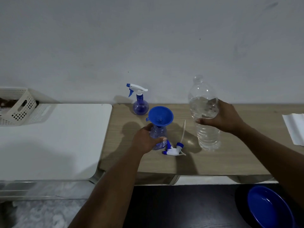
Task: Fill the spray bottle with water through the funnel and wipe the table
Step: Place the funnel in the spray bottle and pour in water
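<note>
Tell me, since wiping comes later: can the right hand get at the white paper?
Probably not yet: the right hand grips the water bottle. Nothing lies between it and the white paper, so the way looks free.

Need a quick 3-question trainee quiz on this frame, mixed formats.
1. True or false: the funnel sits in the neck of the spray bottle that the left hand grips.
2. Fill in: the detached spray head lies on the ____.
3. The right hand holds the: A) water bottle B) funnel C) spray head

Key: 1 true; 2 table; 3 A.
</note>
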A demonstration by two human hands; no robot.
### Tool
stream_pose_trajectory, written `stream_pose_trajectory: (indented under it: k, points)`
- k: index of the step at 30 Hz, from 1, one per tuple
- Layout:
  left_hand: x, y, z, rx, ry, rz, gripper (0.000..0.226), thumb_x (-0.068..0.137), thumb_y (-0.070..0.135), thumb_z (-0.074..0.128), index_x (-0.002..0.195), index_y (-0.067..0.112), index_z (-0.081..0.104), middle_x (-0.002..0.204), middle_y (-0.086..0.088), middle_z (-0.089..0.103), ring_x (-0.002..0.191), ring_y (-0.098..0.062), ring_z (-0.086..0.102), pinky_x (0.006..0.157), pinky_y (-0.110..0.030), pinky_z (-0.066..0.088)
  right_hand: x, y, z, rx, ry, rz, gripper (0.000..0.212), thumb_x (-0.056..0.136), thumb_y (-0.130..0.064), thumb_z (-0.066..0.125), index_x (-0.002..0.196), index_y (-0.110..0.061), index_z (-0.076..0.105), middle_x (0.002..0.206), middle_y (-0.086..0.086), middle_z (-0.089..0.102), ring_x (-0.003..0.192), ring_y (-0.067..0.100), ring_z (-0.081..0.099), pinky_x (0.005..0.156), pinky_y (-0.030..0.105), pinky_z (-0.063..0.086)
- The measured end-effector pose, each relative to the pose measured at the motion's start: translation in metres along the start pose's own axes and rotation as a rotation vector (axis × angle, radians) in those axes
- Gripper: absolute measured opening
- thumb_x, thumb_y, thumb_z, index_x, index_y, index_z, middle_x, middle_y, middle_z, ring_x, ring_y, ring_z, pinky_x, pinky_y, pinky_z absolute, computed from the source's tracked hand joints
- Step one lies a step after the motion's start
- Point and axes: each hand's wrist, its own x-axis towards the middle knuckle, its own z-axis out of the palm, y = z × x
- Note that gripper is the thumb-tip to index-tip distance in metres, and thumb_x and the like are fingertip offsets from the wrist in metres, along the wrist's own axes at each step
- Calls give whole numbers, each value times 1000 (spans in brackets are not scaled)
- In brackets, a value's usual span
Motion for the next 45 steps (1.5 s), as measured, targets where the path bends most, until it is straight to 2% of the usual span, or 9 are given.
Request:
stream_pose_trajectory:
  k: [2,7,10,13,20,25,35,41,45]
  points:
    - [0,1,0,-2,-3,-3,49,75,43,85,114,39,54,95,26,60,85,5,57,73,-12,41,-3,7,15,60,100,58,90,52,-69,86,124,-22,59,113,-9,68,103,12,63,87,28,47]
    - [1,-2,1,23,13,7,53,73,48,85,116,33,58,100,17,65,90,-4,61,81,-22,48,-10,9,46,269,280,152,85,58,-54,91,127,-18,57,119,-3,68,109,16,63,90,30,51]
    - [1,-2,1,21,8,24,54,73,48,84,118,32,59,101,16,67,88,-2,61,79,-21,48,-13,10,62,298,353,201,83,61,-52,90,127,-17,56,119,-2,67,109,17,63,86,27,48]
    - [0,0,-1,19,3,21,51,74,46,85,115,32,59,97,17,66,81,5,59,73,-11,44,-15,11,71,337,408,229,84,61,-53,90,126,-17,53,121,1,65,112,22,61,88,32,50]
    - [-1,1,0,63,22,18,45,75,44,85,104,36,51,80,26,57,75,8,56,66,-6,37,-20,16,81,395,383,225,97,56,-56,91,132,-22,42,129,0,58,118,21,57,94,45,54]
    - [0,-1,0,56,13,34,47,76,44,84,108,35,52,87,24,59,76,10,55,67,-1,38,-22,19,83,442,339,210,103,58,-50,92,139,-25,34,138,1,51,123,22,53,96,42,53]
    - [2,-5,1,34,11,36,50,73,47,85,113,35,57,93,20,64,81,9,58,73,-11,45,-24,23,85,434,311,242,101,60,-49,92,138,-20,34,134,2,54,117,21,56,87,33,51]
    - [2,-5,1,46,18,38,55,73,48,84,118,29,59,98,18,65,83,5,58,73,-11,44,-26,23,83,436,280,234,105,58,-50,91,141,-20,33,136,2,53,116,19,55,91,38,54]
    - [2,-4,1,37,13,29,51,74,44,85,116,29,59,94,20,64,82,8,58,73,-8,42,-34,23,89,457,292,236,111,59,-44,93,145,-25,26,143,3,46,118,14,50,86,22,46]
